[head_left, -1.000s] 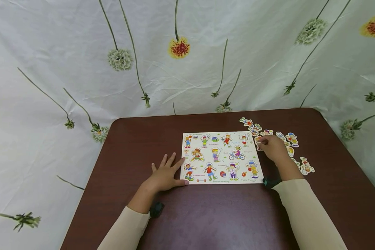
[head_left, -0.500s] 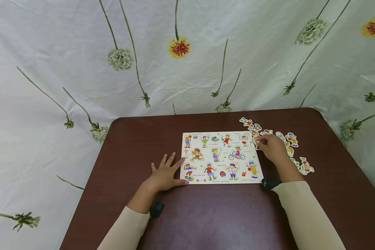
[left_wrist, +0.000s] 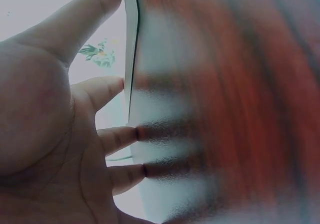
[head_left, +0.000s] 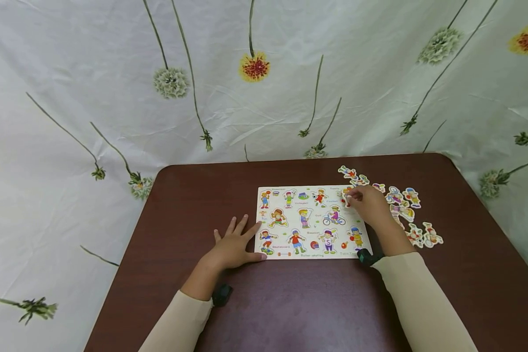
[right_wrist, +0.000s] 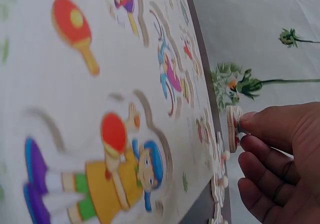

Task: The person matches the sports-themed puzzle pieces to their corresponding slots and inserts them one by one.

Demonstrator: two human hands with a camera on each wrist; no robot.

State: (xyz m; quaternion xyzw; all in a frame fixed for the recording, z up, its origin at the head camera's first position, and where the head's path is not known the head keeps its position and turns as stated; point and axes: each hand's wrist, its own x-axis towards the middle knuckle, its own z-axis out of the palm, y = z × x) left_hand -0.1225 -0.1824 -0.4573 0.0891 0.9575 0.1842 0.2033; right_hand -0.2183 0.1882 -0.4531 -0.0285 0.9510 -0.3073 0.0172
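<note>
A white puzzle board (head_left: 290, 227) printed with children playing sports lies on the table. My left hand (head_left: 233, 245) rests at its left edge, fingers spread, with thumb and forefinger touching that edge; the left wrist view shows the fingertips down on the tabletop. Above the board's upper right corner, my right hand (head_left: 373, 208) pinches a puzzle piece (right_wrist: 232, 129) between thumb and forefinger. In the right wrist view the piece is seen edge-on, apart from the board's face. Its picture is mostly hidden.
Loose puzzle pieces (head_left: 411, 197) lie right of and behind the board, some touching or overlapping. Dark brown table (head_left: 202, 195) surrounds the board. A white flower-patterned cloth (head_left: 281, 107) hangs behind the table's far edge.
My right hand has lifted a piece from beside the board and moved left with it, over the board's upper right corner. The left hand stays in place.
</note>
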